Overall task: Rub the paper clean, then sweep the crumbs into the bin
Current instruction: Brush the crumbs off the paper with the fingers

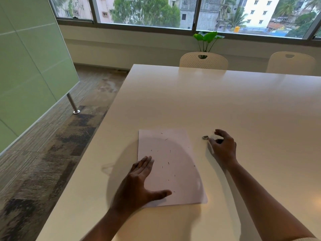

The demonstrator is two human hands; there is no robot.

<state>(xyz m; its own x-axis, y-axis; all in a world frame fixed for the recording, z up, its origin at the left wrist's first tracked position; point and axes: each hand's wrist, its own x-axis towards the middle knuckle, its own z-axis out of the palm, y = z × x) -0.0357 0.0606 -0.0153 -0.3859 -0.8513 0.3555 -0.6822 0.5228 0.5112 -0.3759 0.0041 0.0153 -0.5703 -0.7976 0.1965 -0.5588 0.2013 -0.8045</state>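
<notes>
One paper (171, 164), one eraser (205, 137), two hands, left (139, 185) and right (223, 147).

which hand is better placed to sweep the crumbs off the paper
Probably the right hand: free beside the eraser, open. The left hand lies flat on the paper, pinning it.

We can read no text, label, brand, number or sign anywhere. The paper (171, 164) at the lower centre of the frame carries only short dark specks and strokes, none forming letters. The buildings through the windows along the top of the frame show no legible signs to us.
</notes>
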